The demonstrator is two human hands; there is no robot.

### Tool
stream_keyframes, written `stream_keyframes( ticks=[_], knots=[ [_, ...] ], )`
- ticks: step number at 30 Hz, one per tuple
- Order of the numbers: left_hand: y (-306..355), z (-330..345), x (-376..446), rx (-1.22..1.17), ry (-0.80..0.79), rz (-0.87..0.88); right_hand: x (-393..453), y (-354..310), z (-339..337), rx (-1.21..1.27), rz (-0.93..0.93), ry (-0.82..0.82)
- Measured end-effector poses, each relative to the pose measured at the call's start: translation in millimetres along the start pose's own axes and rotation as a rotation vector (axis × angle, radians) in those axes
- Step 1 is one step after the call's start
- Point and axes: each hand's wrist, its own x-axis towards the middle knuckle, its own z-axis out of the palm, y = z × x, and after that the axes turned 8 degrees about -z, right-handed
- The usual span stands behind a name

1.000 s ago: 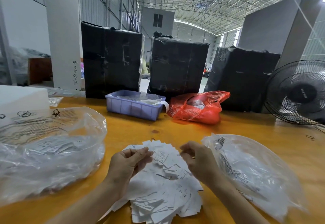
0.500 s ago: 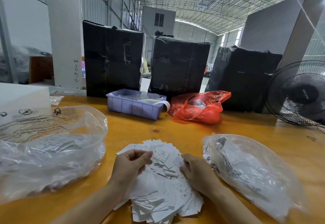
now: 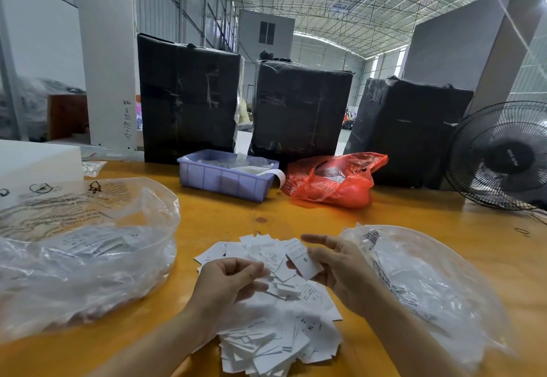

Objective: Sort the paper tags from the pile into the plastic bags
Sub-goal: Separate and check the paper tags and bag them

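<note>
A pile of white paper tags [image 3: 275,323] lies on the orange table [image 3: 225,219] in front of me. My right hand [image 3: 340,270] is raised above the pile and pinches one tag [image 3: 305,262] printed with an S, index finger sticking out. My left hand [image 3: 228,283] hovers over the pile's left side with fingers curled; whether it holds a tag is hidden. A large clear plastic bag [image 3: 80,252] with tags inside sits at the left. A second clear plastic bag [image 3: 426,290] with tags lies at the right, beside my right hand.
A purple plastic bin [image 3: 225,179] and a red plastic bag [image 3: 334,181] stand farther back on the table. Three black wrapped boxes [image 3: 302,110] line the far edge. A black fan [image 3: 503,154] is at the right, a white block [image 3: 38,160] at the far left.
My right hand has lifted off the pile with an S tag pinched in it. My left hand stayed over the pile's left side, fingers curled.
</note>
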Motion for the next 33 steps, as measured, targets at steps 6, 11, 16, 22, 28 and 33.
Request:
stream_keyframes(
  ticks=[6, 11, 16, 22, 28, 33],
  knots=[
    [1, 4, -3, 0.025, -0.062, -0.018, -6, -2, 10, -0.006, -0.009, -0.074],
    [3, 6, -7, 0.039, -0.077, -0.012, -13, -10, 17, -0.077, -0.111, -0.078],
    [4, 7, -9, 0.072, -0.092, -0.019, -10, -12, 20, 0.028, -0.137, -0.041],
    [6, 6, -11, 0.158, -0.079, -0.023, -12, -10, 23, -0.092, -0.208, 0.028],
    [7, 5, -10, 0.113, -0.112, -0.052, -11, -10, 21, -0.013, -0.132, 0.033],
    [8, 6, -8, -0.063, -0.159, -0.103, -14, -9, 24, -0.254, -0.236, 0.024]
  ],
)
